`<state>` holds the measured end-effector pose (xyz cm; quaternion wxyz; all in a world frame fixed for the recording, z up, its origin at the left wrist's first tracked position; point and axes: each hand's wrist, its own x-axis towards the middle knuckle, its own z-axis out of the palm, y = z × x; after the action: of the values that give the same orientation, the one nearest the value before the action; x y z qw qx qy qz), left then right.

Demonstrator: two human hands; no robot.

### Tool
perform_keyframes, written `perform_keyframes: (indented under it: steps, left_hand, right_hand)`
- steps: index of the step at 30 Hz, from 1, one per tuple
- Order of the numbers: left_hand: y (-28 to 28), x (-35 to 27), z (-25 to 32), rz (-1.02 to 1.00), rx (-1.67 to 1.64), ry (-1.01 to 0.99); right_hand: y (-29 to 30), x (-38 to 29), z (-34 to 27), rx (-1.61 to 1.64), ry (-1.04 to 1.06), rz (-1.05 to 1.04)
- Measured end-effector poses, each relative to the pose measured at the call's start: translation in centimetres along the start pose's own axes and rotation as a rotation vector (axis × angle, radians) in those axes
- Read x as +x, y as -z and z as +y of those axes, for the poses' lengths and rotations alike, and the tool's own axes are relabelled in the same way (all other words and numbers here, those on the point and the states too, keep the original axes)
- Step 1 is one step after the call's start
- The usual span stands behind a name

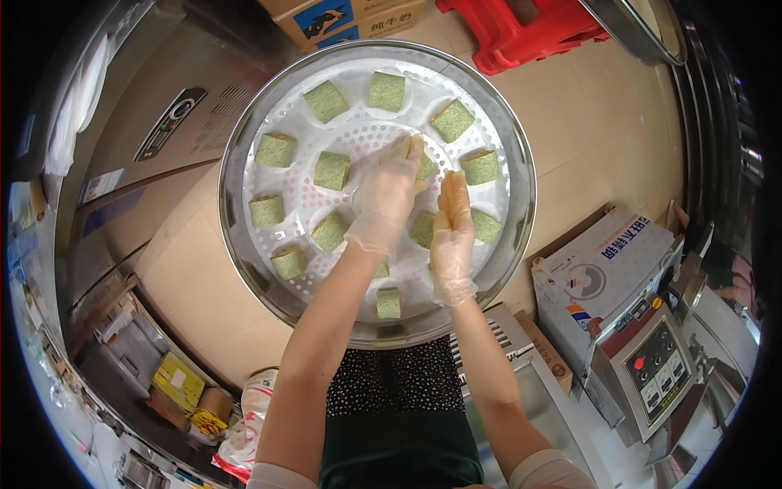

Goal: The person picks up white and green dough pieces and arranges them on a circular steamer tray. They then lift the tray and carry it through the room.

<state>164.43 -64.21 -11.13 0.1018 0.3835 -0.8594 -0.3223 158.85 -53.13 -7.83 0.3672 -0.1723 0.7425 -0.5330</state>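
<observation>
Before me is a round metal steamer tray (227, 202) with a perforated base and a white mesh liner. Several green, speckled dough pieces lie spaced apart on it, many on thin round papers; one is a green bun (386, 91) near the far rim. Both hands wear clear plastic gloves. My left hand (391, 183) is over the middle, its fingertips beside a partly hidden green piece (426, 166); whether it grips that piece is hidden. My right hand (453, 229) is held edge-on with fingers together, between two green pieces near the right side, and shows nothing in it.
Cardboard boxes (366, 24) and a red plastic stool (507, 36) stand beyond the tray. At right are a large carton (602, 263) and a machine with a control panel (657, 367). A steel cabinet (146, 134) and a shelf with containers (131, 354) line the left.
</observation>
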Motion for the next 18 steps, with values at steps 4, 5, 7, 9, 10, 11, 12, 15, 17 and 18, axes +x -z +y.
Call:
perform_keyframes:
  steps: [4,5,7,9,10,11,12,15,17,18]
  left_hand:
    - [-0.3,-0.4,0.4,0.042,0.035,-0.003]
    - [-0.2,-0.4,0.5,0.042,-0.004,0.02]
    - [-0.3,-0.6,0.1,0.067,-0.039,0.024]
    - [-0.5,-1.1,-0.7,0.093,-0.071,0.038]
    - [-0.5,-1.3,-1.0,0.086,-0.07,0.04]
    - [-0.5,-1.5,-1.3,0.08,-0.07,0.043]
    - [-0.5,-1.4,-1.2,0.08,-0.07,0.041]
    - [-0.4,-1.0,-0.9,0.154,-0.1,0.036]
    - [-0.2,-0.7,-0.3,-0.024,-0.078,0.155]
    - [0.0,-0.7,-0.3,-0.024,-0.077,0.158]
  right_hand:
    - [-0.1,0.4,-2.1,-0.027,-0.101,-0.069]
    - [0.0,0.7,-1.5,-0.024,-0.102,-0.063]
    - [-0.1,1.3,0.2,-0.285,0.209,-0.07]
    - [-0.2,1.3,0.2,-0.277,0.229,-0.075]
    - [-0.2,1.0,-1.2,-0.223,0.096,-0.117]
    - [-0.2,0.8,-1.9,-0.168,-0.038,-0.159]
    - [-0.1,0.6,-1.9,-0.168,-0.037,-0.158]
    - [0.1,0.6,-0.9,-0.1,-0.174,-0.067]
    - [0.0,1.0,0.0,0.163,-0.117,-0.113]
    - [-0.2,0.9,-0.4,0.164,-0.119,-0.115]
